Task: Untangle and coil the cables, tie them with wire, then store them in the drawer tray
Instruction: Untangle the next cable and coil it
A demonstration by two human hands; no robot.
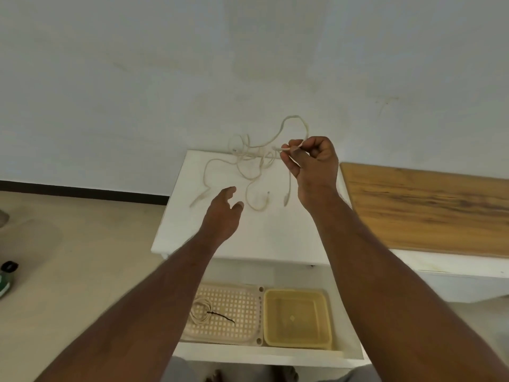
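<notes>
Tangled white cables (249,164) lie on the white cabinet top (192,232), some loops lifted off it. My right hand (314,164) is raised above the top and pinches one cable near its plug end, with a loop arching over the hand. My left hand (221,213) hovers over the cabinet top with relaxed fingers and holds nothing, just left of the hanging cable ends. Below, in the pulled-out drawer, a perforated cream tray (242,304) holds one coiled cable (200,312) tied with dark wire.
A yellow plastic tub (297,340) sits right of the tray in the drawer (275,354). A wooden-topped bench (427,210) stands to the right of the cabinet. The wall is just behind. A green and black object (7,277) lies on the floor at left.
</notes>
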